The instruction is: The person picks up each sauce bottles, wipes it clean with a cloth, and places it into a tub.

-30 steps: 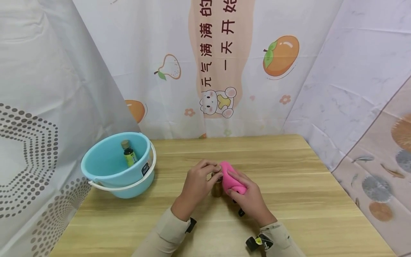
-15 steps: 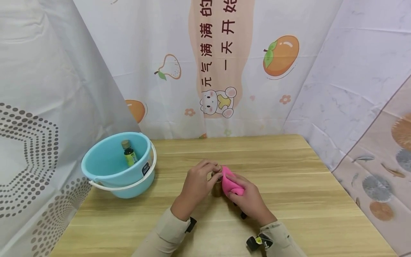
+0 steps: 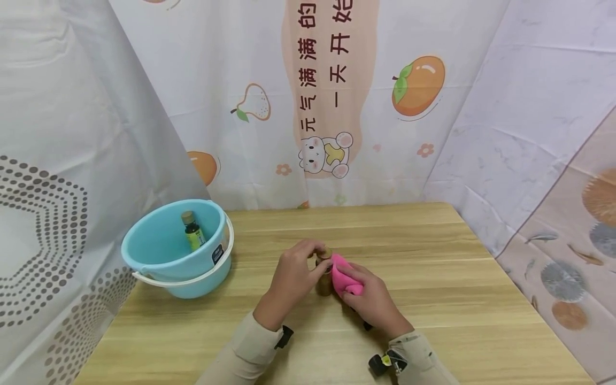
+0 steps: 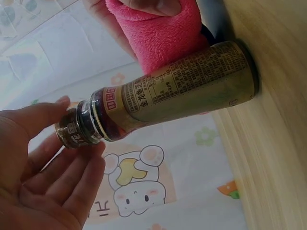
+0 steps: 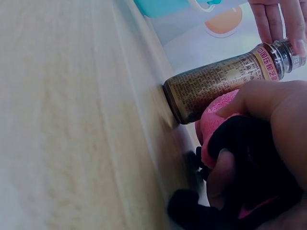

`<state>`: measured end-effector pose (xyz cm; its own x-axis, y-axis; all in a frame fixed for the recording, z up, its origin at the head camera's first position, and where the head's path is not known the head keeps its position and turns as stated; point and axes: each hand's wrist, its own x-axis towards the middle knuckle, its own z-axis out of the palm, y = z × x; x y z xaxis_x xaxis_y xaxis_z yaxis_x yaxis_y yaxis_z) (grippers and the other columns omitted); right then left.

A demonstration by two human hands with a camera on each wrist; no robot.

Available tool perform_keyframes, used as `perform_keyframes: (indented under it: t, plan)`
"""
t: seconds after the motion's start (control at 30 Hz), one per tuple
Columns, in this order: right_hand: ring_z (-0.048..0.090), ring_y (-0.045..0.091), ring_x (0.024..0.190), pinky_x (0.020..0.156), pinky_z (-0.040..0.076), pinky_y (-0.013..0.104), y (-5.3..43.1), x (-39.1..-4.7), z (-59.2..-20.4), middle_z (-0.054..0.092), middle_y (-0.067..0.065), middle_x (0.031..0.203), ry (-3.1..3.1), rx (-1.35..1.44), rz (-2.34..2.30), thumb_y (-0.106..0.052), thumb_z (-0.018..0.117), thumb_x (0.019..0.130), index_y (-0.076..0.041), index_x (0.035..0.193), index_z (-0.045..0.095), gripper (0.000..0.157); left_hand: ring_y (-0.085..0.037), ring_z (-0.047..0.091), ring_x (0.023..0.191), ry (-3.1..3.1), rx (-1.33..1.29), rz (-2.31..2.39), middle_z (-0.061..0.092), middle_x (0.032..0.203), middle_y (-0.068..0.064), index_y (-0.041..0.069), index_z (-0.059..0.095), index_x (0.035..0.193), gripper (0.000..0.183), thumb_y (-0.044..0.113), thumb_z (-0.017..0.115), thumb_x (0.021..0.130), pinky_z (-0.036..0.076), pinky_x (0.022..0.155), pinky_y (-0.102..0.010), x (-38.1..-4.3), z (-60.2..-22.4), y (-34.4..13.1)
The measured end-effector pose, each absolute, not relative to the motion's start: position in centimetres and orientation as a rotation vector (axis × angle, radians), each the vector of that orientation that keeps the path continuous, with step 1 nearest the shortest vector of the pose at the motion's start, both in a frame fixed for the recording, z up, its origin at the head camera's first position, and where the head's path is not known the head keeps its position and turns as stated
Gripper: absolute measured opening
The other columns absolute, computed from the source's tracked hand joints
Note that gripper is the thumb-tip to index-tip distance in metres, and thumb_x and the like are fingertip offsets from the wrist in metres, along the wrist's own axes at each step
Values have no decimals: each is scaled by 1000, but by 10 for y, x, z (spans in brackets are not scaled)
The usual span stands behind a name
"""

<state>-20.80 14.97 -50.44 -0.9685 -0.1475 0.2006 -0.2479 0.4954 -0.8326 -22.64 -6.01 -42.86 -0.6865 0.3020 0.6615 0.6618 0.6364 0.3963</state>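
A glass oil bottle (image 4: 192, 84) with a gold printed label stands upright on the wooden table. My left hand (image 3: 292, 275) pinches its cap (image 4: 71, 128) between thumb and fingertips. My right hand (image 3: 374, 299) grips a folded, fluffy pink cloth (image 3: 343, 279), which lies against the bottle's right side. In the right wrist view a black piece (image 5: 249, 148) shows among the right fingers along with the cloth, partly covered by the hand. From the head view, the left fingers hide part of the bottle's neck.
At the left of the table (image 3: 457, 299) stands a light blue bucket (image 3: 159, 270) with a white handle. Inside it leans a dark bottle (image 3: 194, 234) with a yellow-green label. A printed curtain (image 3: 260, 160) hangs behind the table.
The pink cloth in my right hand has slid a little down and nearer along the bottle's side. My left hand keeps hold of the cap. The head view has shifted slightly.
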Motion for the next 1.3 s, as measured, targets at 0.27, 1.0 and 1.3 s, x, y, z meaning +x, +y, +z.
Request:
perform_keyframes:
  t: [0.27, 1.0, 1.3]
  plan:
    - [60, 21, 106, 72, 53, 20, 148, -208, -503, 58, 4, 148, -2634, 361, 1446, -3, 80, 81, -34, 138, 67, 66, -10, 66, 84, -2293, -644, -853, 68, 98, 4, 16, 76, 101, 24, 29, 88, 85, 58, 68, -24, -227, -427, -60]
    - [61, 24, 95, 66, 57, 24, 151, -205, -503, 53, -2, 153, -2353, 441, 1625, 0, 80, 84, -38, 142, 62, 71, -17, 75, 85, -2263, -732, -925, 78, 102, 0, 10, 80, 96, 16, 22, 86, 87, 64, 71, -30, -225, -430, -60]
    - [60, 29, 122, 75, 60, 24, 149, -202, -498, 46, 8, 160, -2304, 422, 1630, 0, 81, 85, -36, 141, 63, 69, -14, 75, 86, -2247, -768, -891, 79, 103, -1, 8, 80, 95, 16, 21, 86, 87, 64, 72, -28, -225, -428, -60]
